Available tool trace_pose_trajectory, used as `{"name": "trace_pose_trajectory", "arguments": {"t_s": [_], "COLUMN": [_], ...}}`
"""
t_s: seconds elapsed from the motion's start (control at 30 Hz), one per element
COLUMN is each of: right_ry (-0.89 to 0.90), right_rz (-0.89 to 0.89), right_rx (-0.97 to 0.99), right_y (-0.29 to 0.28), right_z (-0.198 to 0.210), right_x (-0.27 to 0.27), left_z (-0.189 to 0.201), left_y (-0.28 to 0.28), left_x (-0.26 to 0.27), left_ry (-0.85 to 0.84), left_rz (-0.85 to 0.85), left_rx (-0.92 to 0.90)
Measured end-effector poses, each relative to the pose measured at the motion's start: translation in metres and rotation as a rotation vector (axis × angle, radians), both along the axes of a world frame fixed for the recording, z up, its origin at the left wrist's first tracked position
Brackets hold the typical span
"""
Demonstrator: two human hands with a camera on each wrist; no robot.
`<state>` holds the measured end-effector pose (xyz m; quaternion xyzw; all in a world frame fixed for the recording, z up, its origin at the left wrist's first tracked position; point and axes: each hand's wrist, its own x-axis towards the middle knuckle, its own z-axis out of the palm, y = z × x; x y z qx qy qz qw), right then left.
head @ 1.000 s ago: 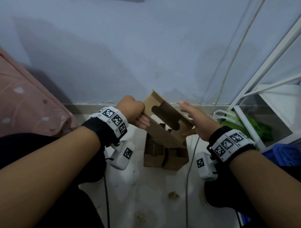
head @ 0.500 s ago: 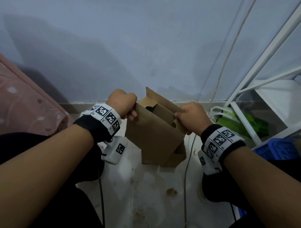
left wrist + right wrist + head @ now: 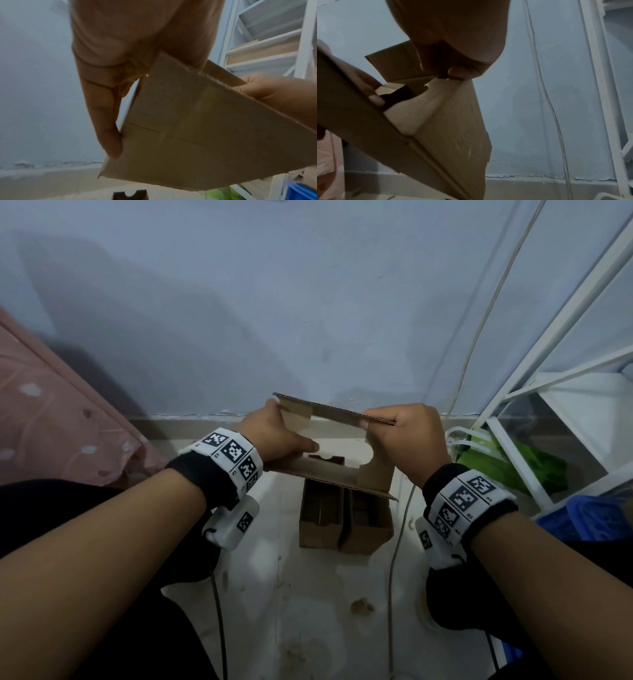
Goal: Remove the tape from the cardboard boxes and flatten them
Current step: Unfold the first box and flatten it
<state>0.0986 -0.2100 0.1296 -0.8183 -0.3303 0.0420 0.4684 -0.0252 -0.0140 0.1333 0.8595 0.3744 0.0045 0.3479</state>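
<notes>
I hold a brown corrugated cardboard box (image 3: 337, 477), opened into a hollow sleeve with curved cut-outs in its flaps, in the air in front of a pale blue wall (image 3: 274, 302). My left hand (image 3: 274, 434) has its grip closed on the left end of the box, thumb along the near panel and fingers curled over the far flap. My right hand (image 3: 407, 440) pinches the right end, its grip closed on the upper edge. From the left wrist camera the near panel (image 3: 197, 128) fills the view, one finger (image 3: 106, 121) lying along its side edge. From the right wrist camera the fingertips (image 3: 458, 71) of that hand press on the top of a side panel. Below the held box, two more open brown cardboard boxes (image 3: 344, 517) stand touching side by side on the white floor (image 3: 291, 594). A white metal shelf frame (image 3: 534, 378) stands at right, a green bag (image 3: 513, 467) beneath it and a pink patterned cloth (image 3: 51, 422) at left.
</notes>
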Motion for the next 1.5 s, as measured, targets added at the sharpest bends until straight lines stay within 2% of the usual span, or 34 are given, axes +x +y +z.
{"name": "trace_pose_trajectory", "arguments": {"t_s": [0.07, 0.23, 0.3, 0.4, 0.47, 0.67, 0.87, 1.17, 1.5], "right_ry": [-0.022, -0.29, -0.202, 0.178, 0.26, 0.072, 0.012, 0.022, 0.065], "right_rz": [-0.017, -0.185, -0.258, -0.26, -0.27, -0.203, -0.171, -0.144, -0.128], "right_rx": [0.008, -0.054, -0.061, 0.004, 0.006, -0.197, -0.36, -0.401, -0.327], "right_y": [0.001, 0.005, 0.007, 0.006, 0.004, 0.003, 0.002, 0.004, 0.003], "right_z": [-0.001, 0.007, 0.008, 0.004, 0.0, -0.012, -0.008, -0.008, -0.008], "right_x": [-0.003, -0.002, 0.003, 0.013, 0.017, 0.012, 0.011, 0.01, 0.007], "left_z": [-0.004, -0.009, -0.01, -0.013, -0.013, -0.009, -0.006, -0.001, -0.004], "left_y": [-0.001, 0.002, 0.003, 0.006, 0.005, -0.003, -0.007, -0.008, -0.008], "left_x": [0.003, 0.009, 0.011, 0.013, 0.013, 0.012, 0.01, 0.007, 0.008], "left_ry": [-0.005, -0.118, -0.143, -0.159, -0.164, -0.254, -0.264, -0.28, -0.275], "left_rz": [0.012, 0.058, 0.088, 0.118, 0.118, 0.07, 0.065, 0.05, 0.046], "left_rx": [0.031, 0.03, 0.034, 0.039, 0.039, 0.082, 0.07, 0.065, 0.098]}}
